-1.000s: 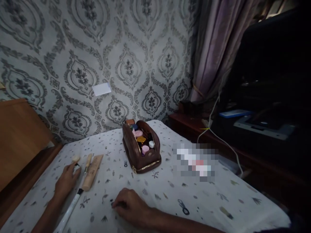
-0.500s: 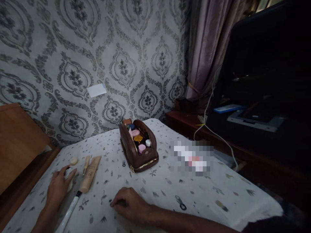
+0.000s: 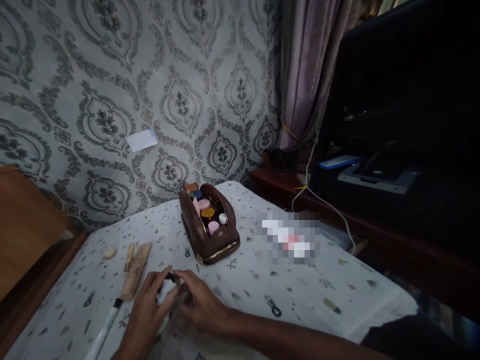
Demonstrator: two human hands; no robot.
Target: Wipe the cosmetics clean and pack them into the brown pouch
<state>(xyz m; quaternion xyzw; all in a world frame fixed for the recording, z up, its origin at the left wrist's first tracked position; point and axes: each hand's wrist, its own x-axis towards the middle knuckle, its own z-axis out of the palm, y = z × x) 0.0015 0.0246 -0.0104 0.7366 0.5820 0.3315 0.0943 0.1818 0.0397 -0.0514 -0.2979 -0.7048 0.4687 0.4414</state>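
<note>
My left hand (image 3: 148, 305) is closed around a small white container (image 3: 165, 289) with a dark top, partly covered by the fingers. The fingertips of my right hand (image 3: 200, 302) meet the container's dark end from the other side. Just left of my left hand lie a beige squeeze tube (image 3: 137, 270), a slimmer beige tube (image 3: 129, 257) and a long white stick-like thing with a black end (image 3: 105, 330). Farther off is a small round cream-coloured piece (image 3: 109, 252). An unzipped brown toiletry bag (image 3: 219, 249) stands beyond my hands, holding several small jars and bottles.
A white patterned cloth (image 3: 300, 300) covers the surface. At right, a pixelated patch (image 3: 288, 237) hides something. A white cable (image 3: 332, 212) hangs beside a dark cabinet (image 3: 390, 100). Brown wooden board (image 3: 28, 220) borders the left, patterned wall (image 3: 150, 75) the back.
My left hand has moved right, away from beside the round cream piece, bringing the white container to my right hand. My right hand's fingers have come up to it. The view has shifted slightly.
</note>
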